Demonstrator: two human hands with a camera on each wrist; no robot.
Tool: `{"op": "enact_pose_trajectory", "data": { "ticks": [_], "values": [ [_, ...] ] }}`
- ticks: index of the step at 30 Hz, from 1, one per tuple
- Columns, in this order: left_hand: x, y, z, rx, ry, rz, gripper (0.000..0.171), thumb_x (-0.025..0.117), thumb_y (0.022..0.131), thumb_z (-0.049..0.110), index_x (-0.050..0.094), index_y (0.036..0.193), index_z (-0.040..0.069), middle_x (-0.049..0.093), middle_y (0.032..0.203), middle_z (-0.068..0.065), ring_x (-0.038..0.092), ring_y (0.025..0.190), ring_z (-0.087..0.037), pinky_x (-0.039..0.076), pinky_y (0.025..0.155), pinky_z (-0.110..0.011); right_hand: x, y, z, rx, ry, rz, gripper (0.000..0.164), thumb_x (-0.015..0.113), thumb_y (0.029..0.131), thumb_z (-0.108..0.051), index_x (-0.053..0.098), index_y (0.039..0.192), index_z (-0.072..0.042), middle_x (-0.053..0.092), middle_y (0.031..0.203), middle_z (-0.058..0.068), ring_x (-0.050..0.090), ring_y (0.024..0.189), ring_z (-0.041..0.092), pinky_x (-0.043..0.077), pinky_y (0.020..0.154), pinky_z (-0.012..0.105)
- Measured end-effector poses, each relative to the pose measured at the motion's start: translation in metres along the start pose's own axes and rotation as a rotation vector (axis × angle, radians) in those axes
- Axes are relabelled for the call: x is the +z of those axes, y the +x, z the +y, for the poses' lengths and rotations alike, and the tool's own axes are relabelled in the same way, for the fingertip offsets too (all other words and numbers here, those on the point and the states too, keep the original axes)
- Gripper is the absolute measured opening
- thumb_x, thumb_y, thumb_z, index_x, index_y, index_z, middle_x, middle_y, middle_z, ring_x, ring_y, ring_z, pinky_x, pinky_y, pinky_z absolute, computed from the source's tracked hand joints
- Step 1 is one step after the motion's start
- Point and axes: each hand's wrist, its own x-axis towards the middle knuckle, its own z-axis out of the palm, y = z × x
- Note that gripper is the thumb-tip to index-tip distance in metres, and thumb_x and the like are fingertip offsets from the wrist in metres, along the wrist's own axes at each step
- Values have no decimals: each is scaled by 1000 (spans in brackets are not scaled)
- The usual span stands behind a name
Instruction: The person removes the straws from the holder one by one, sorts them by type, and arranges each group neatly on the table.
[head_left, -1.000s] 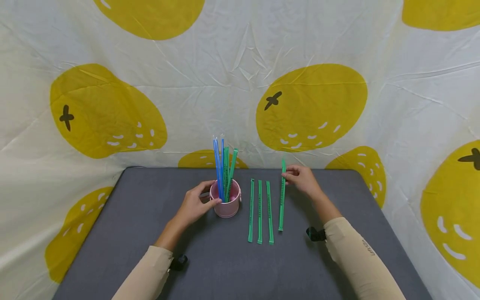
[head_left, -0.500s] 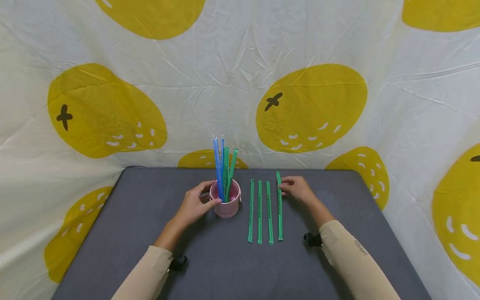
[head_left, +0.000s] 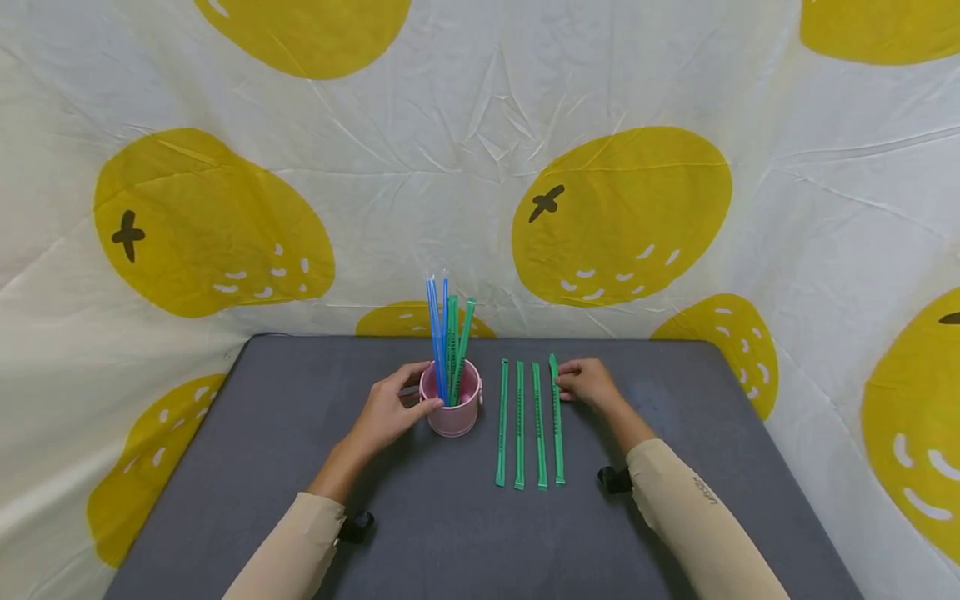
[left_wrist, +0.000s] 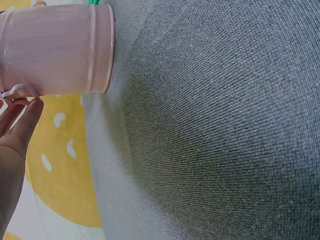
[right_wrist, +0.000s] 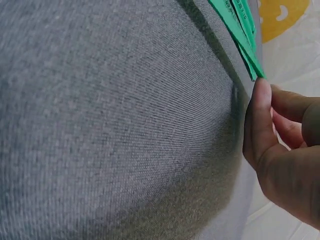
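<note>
My left hand (head_left: 390, 407) holds the side of a small pink bucket (head_left: 454, 421), thumb at the near rim and fingers behind. In the left wrist view, fingertips touch the handle of the bucket (left_wrist: 55, 50). Blue straws (head_left: 437, 337) in clear wrappers and green-wrapped straws (head_left: 462, 342) stand in the bucket, leaning. My right hand (head_left: 592, 385) pinches a green-wrapped straw (head_left: 557, 433) near its far end. In the right wrist view, that straw (right_wrist: 240, 37) slants from the fingertips, its far end lifted and casting a shadow on the cloth.
Three green-wrapped straws lie side by side between bucket and right hand; the middle straw (head_left: 520, 425) is parallel to the others. Dark grey cloth covers the table (head_left: 465, 533). A white curtain (head_left: 420, 217) with yellow fruit prints hangs behind its back edge.
My right hand has moved left and nearer with the pinched straw, lowering it beside the row of three. My left hand and the bucket have stayed in place.
</note>
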Motion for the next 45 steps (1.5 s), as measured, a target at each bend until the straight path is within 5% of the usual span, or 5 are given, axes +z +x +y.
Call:
{"op": "enact_pose_trajectory", "data": {
  "ticks": [7, 23, 36, 45],
  "values": [
    [0, 0, 0, 18, 21, 1, 66, 87, 84, 32, 61, 141, 11, 68, 134, -11, 68, 121, -34, 62, 93, -47, 4, 1, -2, 44, -58, 38, 26, 70, 94, 2, 66, 116, 14, 75, 92, 19, 68, 63, 10, 63, 59, 25],
    [0, 0, 1, 2, -8, 9, 65, 88, 83, 30, 62, 139, 12, 68, 134, -12, 68, 121, -35, 61, 94, -51, 10, 0, -4, -1, -241, 93, 17, 73, 92, -3, 69, 106, 7, 76, 82, 15, 70, 61, 13, 64, 58, 30],
    [0, -1, 1, 18, -4, 1, 64, 87, 85, 28, 60, 140, 9, 67, 136, -13, 67, 122, -36, 61, 94, -51, 2, -6, -10, -63, -392, 77, 24, 73, 97, -15, 70, 112, 3, 76, 97, 17, 73, 70, 20, 64, 63, 33],
    [1, -1, 0, 27, -11, 6, 64, 87, 84, 27, 61, 140, 8, 68, 134, -14, 68, 121, -37, 61, 93, -51, 0, -9, -28, -181, -345, 51, 29, 70, 100, -29, 71, 119, -7, 77, 104, 13, 71, 76, 21, 60, 66, 32]
  ]
}}
